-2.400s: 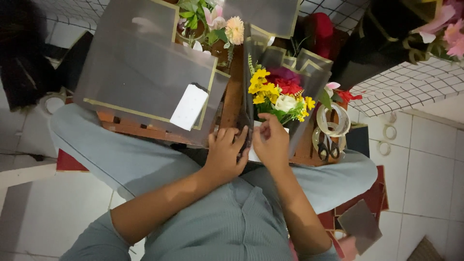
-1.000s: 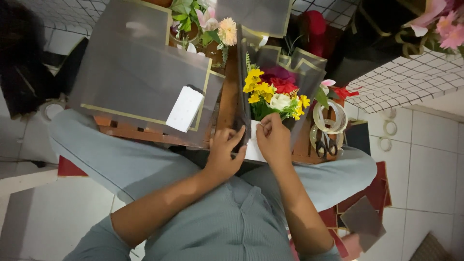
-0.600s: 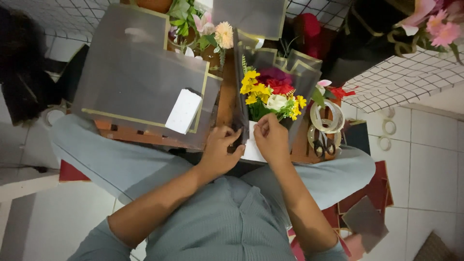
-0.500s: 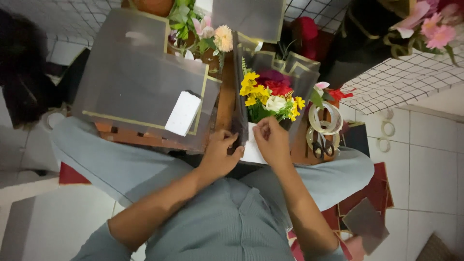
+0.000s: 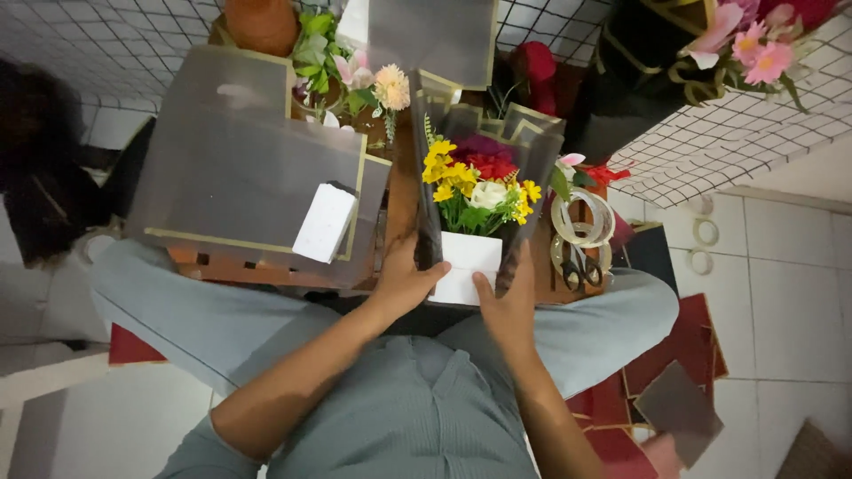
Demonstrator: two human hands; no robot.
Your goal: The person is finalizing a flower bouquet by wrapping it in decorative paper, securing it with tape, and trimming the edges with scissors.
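Since the earlier frames, both hands have slid down from the flower heads to the white block at the foot of the small bouquet (image 5: pixel 477 184), which is held just above the lap at the centre of the frame. Yellow, red, purple and white blooms are seen packed together above the white foam block (image 5: pixel 466 264), with grey gold-edged wrapping sheets (image 5: pixel 532 168) folded up along both sides. The stems are hidden inside the wrap and the block, and the block's lower edge is covered by the fingers.

The left hand (image 5: pixel 404 282) is closed on the block's left side, thumb laid across its front and fingers tucked behind the wrap, out of sight. The right hand (image 5: pixel 506 306) is pressed on the block's right side and the wrap edge; its fingertips are hidden behind the paper. Both forearms are angled up from the bottom of the frame and cut off there.

A second white block (image 5: pixel 325 223) is seen lying on a stack of grey sheets (image 5: pixel 240 160) at upper left. Right of the bouquet, clear tape rolls (image 5: pixel 581 219) and scissors (image 5: pixel 577 264) are set on the low wooden table (image 5: pixel 399 182). A peach flower (image 5: pixel 391 87) is visible above, and pink flowers (image 5: pixel 754 40), partly cut off, at the upper right corner.
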